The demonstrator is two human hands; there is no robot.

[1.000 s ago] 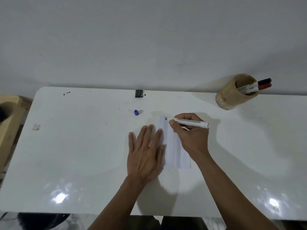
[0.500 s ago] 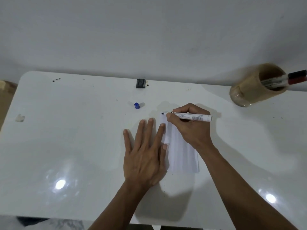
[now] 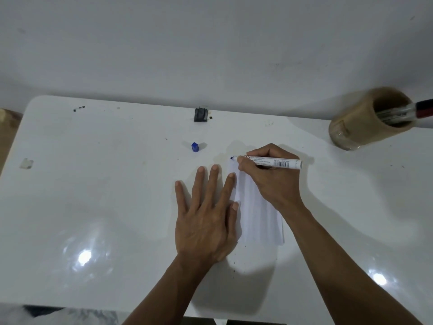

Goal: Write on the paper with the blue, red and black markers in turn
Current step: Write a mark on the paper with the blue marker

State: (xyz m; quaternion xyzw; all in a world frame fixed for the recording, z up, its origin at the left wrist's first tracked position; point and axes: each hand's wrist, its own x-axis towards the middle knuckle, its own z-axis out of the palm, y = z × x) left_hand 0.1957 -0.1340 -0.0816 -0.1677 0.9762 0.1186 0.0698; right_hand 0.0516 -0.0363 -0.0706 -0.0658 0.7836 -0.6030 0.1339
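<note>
A narrow strip of white lined paper (image 3: pixel 260 219) lies on the white table (image 3: pixel 105 195). My left hand (image 3: pixel 206 214) rests flat, fingers spread, on the paper's left edge. My right hand (image 3: pixel 271 179) grips the uncapped blue marker (image 3: pixel 269 161), whose tip touches the paper's top left corner. The marker's blue cap (image 3: pixel 195 147) lies on the table to the left of the paper. At the far right a tan cup (image 3: pixel 358 123) holds the red and black markers (image 3: pixel 419 111), blurred and cut off by the frame edge.
A small black object (image 3: pixel 200 114) sits at the table's back edge against the wall. A scrap of tape (image 3: pixel 26 163) sticks near the left edge. Dark specks dot the tabletop. The table's front edge runs along the bottom of the view.
The view has shifted, sliding the cup toward the right edge. The marker tip stays at the paper's top left corner. My left hand stays flat on the paper.
</note>
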